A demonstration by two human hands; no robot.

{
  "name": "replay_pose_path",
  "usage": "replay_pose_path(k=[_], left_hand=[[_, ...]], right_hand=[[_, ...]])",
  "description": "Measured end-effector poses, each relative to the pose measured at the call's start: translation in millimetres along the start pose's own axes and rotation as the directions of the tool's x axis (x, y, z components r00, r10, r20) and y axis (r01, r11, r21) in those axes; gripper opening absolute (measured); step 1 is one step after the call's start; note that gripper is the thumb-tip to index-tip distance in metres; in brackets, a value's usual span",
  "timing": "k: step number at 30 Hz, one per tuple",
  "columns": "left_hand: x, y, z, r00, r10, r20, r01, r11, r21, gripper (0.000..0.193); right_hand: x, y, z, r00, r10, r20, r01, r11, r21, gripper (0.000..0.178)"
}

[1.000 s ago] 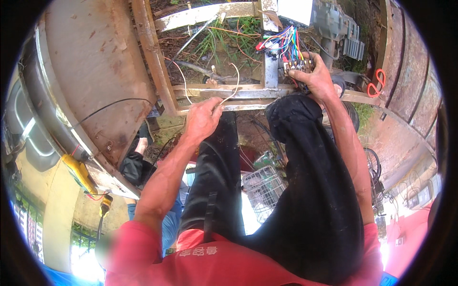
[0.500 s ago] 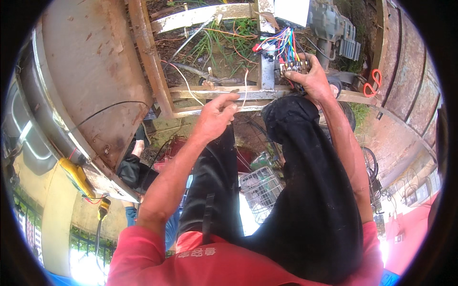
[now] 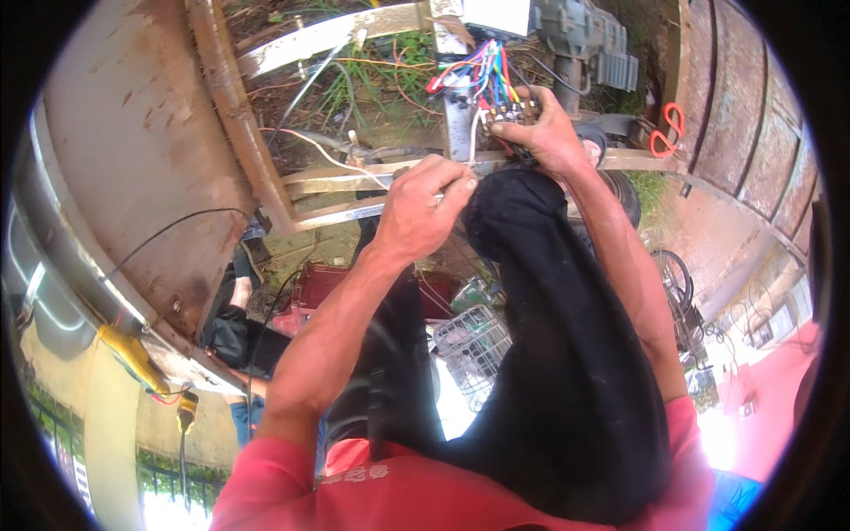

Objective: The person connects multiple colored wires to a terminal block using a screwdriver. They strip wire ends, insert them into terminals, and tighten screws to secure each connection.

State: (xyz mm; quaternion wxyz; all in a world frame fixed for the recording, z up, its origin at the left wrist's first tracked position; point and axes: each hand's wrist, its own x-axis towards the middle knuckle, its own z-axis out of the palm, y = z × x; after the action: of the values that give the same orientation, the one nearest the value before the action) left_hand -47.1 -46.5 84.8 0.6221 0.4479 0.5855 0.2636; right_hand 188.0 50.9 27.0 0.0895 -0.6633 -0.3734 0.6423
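Observation:
My left hand [image 3: 423, 205] is closed in a pinch on a white wire [image 3: 473, 140], whose free end stands up beside a terminal block [image 3: 512, 113]. The rest of that wire appears to trail left over the metal frame. My right hand [image 3: 553, 137] grips the dark terminal block, thumb on the near side, just above my bent knee. Several coloured wires [image 3: 489, 69] run down to the block from a pale box [image 3: 498, 14] at the top. Fingers hide part of the block, so I cannot tell whether the white wire touches it.
Rusty frame bars [image 3: 239, 115] surround grass and soil. A grey motor-like unit [image 3: 580, 40] sits upper right, near an orange-red loop [image 3: 668, 131]. A yellow-cased device [image 3: 131, 356] lies lower left, near another person's arm [image 3: 252, 383]. Between my legs stands a wire basket [image 3: 474, 350].
My left hand has moved right and up with the white wire, bringing its end close to the terminal block. My right hand still holds the block. The whole view has shifted slightly.

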Motion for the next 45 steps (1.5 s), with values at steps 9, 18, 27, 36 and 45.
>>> replay_pose_path(k=[9, 18, 27, 36, 45], left_hand=[[8.6, 9.0, 26.3, 0.949, -0.310, 0.063, 0.314, 0.902, -0.297, 0.032], [21.6, -9.4, 53.2, 0.942, -0.322, 0.097, 0.326, 0.807, -0.492, 0.033], [30.5, -21.6, 64.0, 0.916, -0.379, 0.133, 0.395, 0.794, -0.461, 0.034], [31.9, -25.2, 67.4, 0.925, -0.367, 0.098, 0.373, 0.831, -0.412, 0.033], [35.9, -18.8, 65.3, 0.899, -0.419, 0.131, 0.434, 0.803, -0.408, 0.034]], right_hand=[[2.8, 6.5, -3.2, 0.998, -0.064, -0.012, 0.064, 0.998, -0.023, 0.085], [5.3, 12.0, -5.3, 0.999, -0.041, -0.002, 0.041, 0.999, -0.015, 0.087], [1.7, 7.3, -7.8, 1.000, -0.029, -0.002, 0.028, 0.996, -0.086, 0.087], [2.6, 8.0, -10.1, 1.000, -0.027, 0.009, 0.028, 0.991, -0.132, 0.084], [5.1, 12.3, -12.4, 1.000, -0.016, 0.027, 0.019, 0.994, -0.104, 0.085]])
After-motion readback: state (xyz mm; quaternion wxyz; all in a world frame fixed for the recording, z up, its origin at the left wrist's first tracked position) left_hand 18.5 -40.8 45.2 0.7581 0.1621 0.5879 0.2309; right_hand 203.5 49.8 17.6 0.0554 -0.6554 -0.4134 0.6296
